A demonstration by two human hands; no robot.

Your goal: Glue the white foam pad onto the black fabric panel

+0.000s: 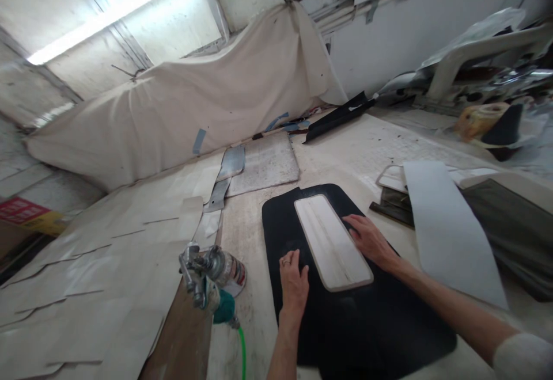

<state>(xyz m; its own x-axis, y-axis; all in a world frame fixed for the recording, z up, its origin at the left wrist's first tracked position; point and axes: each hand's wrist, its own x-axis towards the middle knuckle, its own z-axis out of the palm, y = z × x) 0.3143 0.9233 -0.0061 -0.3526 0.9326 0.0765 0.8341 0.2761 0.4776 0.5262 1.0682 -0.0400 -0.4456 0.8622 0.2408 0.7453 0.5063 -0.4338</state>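
A large black sheet with rounded corners lies flat on the table. Within its far half shows a pale rounded rectangle, and I cannot tell whether this is a panel on top or an opening. My left hand rests on the black sheet to the left of the pale rectangle, fingers stretched forward, a ring on one finger. On the other side, my right hand lies with spread fingers on the sheet, fingertips by the rectangle's right edge. Neither hand holds anything.
A spray gun with a green hose stands left of the black sheet. Overlapping pale pieces cover the left side. To the right lie a white strip and dark olive material. A sewing machine stands at the back right.
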